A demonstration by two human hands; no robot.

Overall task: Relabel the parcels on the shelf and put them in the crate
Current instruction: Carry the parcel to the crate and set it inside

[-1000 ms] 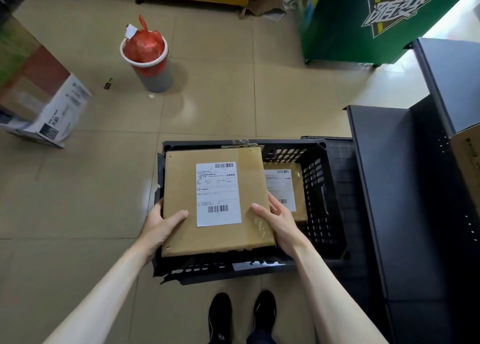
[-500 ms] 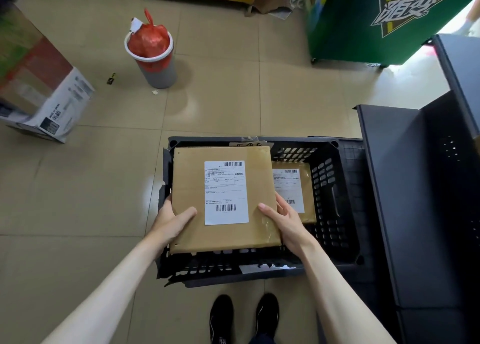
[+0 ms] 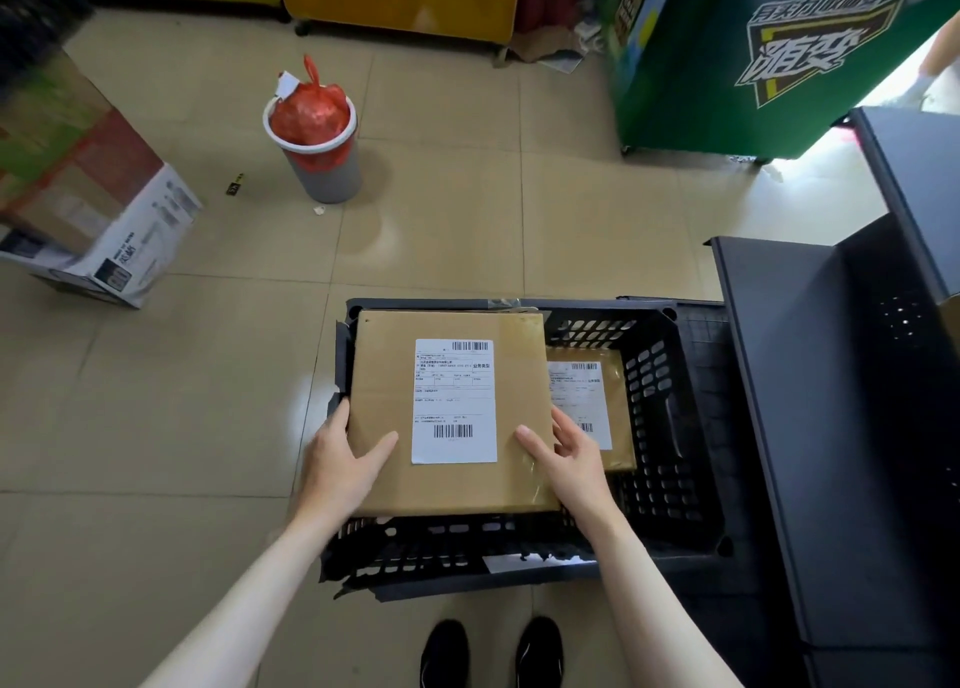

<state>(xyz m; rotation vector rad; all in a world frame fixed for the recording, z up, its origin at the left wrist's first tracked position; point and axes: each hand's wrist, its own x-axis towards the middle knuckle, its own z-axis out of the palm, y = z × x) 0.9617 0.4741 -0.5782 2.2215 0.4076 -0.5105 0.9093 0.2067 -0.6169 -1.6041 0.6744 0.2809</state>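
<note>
Both hands grip one flat brown cardboard parcel (image 3: 384, 407) over the black plastic crate (image 3: 670, 427). The left hand (image 3: 340, 456) clasps the parcel's near left edge, thumb lying across the top face; the right hand (image 3: 571, 453) clasps the near right edge, thumb likewise on top and fingers wrapped round the side. A white shipping label (image 3: 453, 400) with two barcodes is stuck on the parcel's top face, toward its right half. The parcel sits level above the left part of the crate, its near edge over the crate's front wall.

Inside the crate, to the right of the held parcel and lower down, lies a second brown parcel (image 3: 618, 407) with its own white label, partly hidden by the right hand. A dark metal shelf (image 3: 810, 375) stands just right of the crate. Beyond the crate, on the tiled floor, a grey bin (image 3: 327, 168) holds a red bag. Two black shoes (image 3: 491, 653) show just in front of the crate.
</note>
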